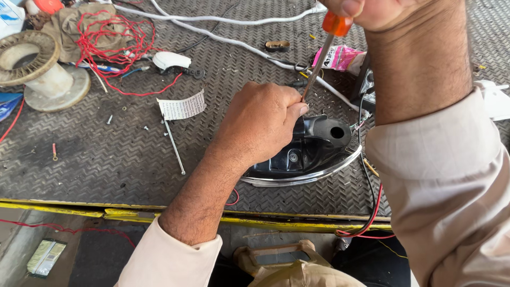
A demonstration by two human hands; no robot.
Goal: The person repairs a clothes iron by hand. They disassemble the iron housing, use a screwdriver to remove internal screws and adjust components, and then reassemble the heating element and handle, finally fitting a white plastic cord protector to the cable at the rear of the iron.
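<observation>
My right hand point(382, 11) is closed around the orange handle of a screwdriver point(325, 47) at the top of the view. Its metal shaft slants down to the left. My left hand point(260, 119) rests on a black clothes iron body point(313, 149) with a shiny metal soleplate rim, and its fingers pinch the screwdriver shaft near the tip. The tip itself is hidden behind my left thumb. Red and black wires point(372, 212) run from the iron's right side over the bench edge.
The bench is a grey ribbed mat point(106, 159) with a yellow front edge point(79, 211). On it lie a white spool point(37, 69), tangled red wire point(111, 37), a white cable point(223, 21), a paper slip point(182, 106), a thin metal rod point(174, 148), and a pink packet point(340, 57).
</observation>
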